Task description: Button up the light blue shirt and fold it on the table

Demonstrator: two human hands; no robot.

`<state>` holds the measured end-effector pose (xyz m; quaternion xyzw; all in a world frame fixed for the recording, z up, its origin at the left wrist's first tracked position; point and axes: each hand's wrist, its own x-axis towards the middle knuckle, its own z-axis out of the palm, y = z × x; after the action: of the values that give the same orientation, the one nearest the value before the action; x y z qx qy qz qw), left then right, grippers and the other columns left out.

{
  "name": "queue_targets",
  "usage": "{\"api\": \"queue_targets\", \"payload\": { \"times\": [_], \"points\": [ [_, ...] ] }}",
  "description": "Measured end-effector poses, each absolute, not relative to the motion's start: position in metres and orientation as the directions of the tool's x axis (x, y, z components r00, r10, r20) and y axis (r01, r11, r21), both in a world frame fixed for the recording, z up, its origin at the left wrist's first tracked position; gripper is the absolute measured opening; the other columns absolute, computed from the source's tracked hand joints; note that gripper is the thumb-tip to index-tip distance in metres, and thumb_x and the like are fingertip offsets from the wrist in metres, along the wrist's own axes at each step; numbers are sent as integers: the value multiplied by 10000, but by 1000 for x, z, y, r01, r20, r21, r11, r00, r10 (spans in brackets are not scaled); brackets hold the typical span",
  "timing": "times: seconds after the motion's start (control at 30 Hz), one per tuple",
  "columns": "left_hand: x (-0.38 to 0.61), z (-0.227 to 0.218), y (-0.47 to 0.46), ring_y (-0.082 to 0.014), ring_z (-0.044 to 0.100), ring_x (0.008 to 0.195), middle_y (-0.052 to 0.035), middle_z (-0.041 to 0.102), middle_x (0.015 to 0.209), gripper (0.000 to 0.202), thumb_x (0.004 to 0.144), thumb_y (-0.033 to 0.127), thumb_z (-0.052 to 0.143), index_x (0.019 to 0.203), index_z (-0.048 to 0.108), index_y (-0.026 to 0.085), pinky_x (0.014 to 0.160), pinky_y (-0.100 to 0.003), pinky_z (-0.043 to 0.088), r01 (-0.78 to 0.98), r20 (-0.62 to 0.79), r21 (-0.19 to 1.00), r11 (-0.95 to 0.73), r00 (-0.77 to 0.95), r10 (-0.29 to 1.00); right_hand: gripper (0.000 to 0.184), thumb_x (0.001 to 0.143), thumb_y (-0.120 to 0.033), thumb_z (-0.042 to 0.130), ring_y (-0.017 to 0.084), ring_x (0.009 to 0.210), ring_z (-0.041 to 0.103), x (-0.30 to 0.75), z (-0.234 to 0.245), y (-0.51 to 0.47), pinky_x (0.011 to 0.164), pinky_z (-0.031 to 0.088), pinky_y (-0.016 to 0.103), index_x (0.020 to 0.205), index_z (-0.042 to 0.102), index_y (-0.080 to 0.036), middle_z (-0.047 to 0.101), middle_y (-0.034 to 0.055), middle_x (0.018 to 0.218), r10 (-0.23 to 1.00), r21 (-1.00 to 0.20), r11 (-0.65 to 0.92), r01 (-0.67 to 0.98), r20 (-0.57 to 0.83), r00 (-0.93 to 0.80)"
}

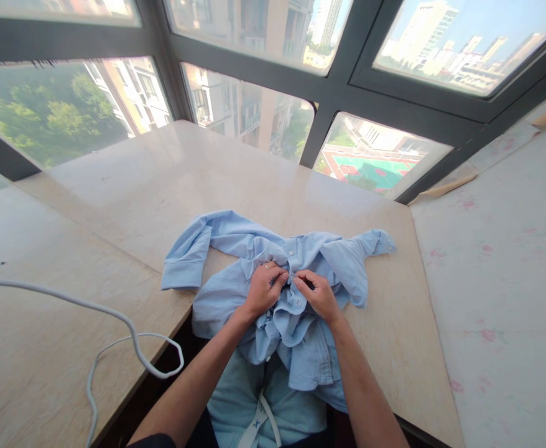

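- Left hand (266,289): grip pinching, thumb and index finger drawn together on the front edge of the shirt. A thin ring (267,266) is fitted to one finger.
- Right hand (319,297): grip pinching, thumb and fingertips on the same front edge, just beside the left grip. The exact point of contact is too small to tell.
- Light-blue long-sleeved cotton shirt (235,283): positioned under and around both grips, crumpled. Its lower part hangs below the grips, over the near edge of the ledge.
- Small pale round button (291,253): on the shirt front, just beyond the grips.
- Wide light-blue sleeve cuff (182,275): left of the left grip, lying flat; its sleeve arches back toward the shirt body.
- Narrow buttoned sleeve end (385,242): right of and beyond the right grip.
- Beige, stone-patterned window ledge (394,348): supports the shirt; extends beyond and to both sides of the grips.
- White flexible cable (135,341): looped, well to the left of the left grip.
- Pale blue-green trousers (235,392) with a white drawstring (255,423): below the grips, between the forearms.
- Dark grey window frame (249,81): far beyond the grips.
- White wallpaper with pink flowers (501,280): well to the right of the right grip.
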<state>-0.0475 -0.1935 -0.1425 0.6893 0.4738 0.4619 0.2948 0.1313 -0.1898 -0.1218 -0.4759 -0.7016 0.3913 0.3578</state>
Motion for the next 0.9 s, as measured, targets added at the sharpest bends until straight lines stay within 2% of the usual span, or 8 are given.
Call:
{"api": "queue_targets", "payload": {
  "times": [0.27,0.53,0.7,0.9],
  "points": [
    [-49,-141,-195,-196,605,829,-56,659,848,222,900,380,627,890,691,167,789,-326,426,404,384,814,-416,162,909,234,912,-389,563,158,712,557,133,-122,-189,671,437,253,829,649,-188,625,7,770,945,-917,218,334,113,-306],
    [-49,-147,-193,-183,592,780,-51,653,803,203,919,316,604,869,740,173,753,-314,423,406,385,814,-416,160,909,230,918,-390,568,168,755,581,133,-124,-189,715,445,261,851,661,-190,640,13,805,948,-910,218,353,112,-298],
    [-51,-144,-192,-171,585,747,-43,642,779,213,921,288,586,883,764,177,730,-305,437,305,340,876,-373,158,927,225,926,-387,560,176,782,595,130,-124,-189,742,451,264,867,659,-194,654,17,822,948,-906,230,357,126,-292],
    [-56,-144,-189,-163,558,712,-42,607,746,248,908,327,594,855,775,165,690,-292,444,157,285,938,-308,154,946,229,929,-386,549,179,784,599,124,-119,-189,738,455,265,876,660,-192,664,20,827,952,-899,236,368,137,-275]
  ]
}}
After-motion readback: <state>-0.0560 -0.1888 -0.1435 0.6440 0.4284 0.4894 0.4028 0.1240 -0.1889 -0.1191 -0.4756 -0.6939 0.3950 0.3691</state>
